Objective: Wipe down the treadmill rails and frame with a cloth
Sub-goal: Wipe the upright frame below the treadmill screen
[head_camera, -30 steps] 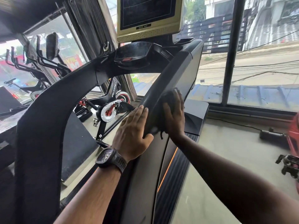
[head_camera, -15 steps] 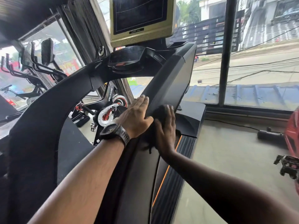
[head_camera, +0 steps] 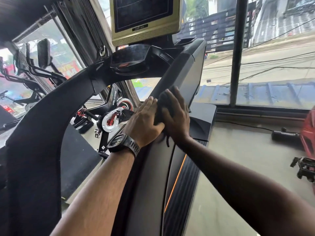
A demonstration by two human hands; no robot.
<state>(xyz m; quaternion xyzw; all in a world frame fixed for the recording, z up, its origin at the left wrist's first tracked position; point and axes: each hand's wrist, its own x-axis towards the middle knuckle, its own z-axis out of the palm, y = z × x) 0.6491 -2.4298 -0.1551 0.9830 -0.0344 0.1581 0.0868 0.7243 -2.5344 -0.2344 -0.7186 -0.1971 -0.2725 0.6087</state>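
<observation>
A dark cloth lies against the sloping right post of the treadmill, low down near where the post meets the base. The right hand covers the cloth and presses it to the post with fingers nearly straight. The left hand, a watch on its wrist, lies flat on the post's inner edge, fingers straight, touching the cloth and holding nothing. An orange-striped side rail runs below both forearms.
</observation>
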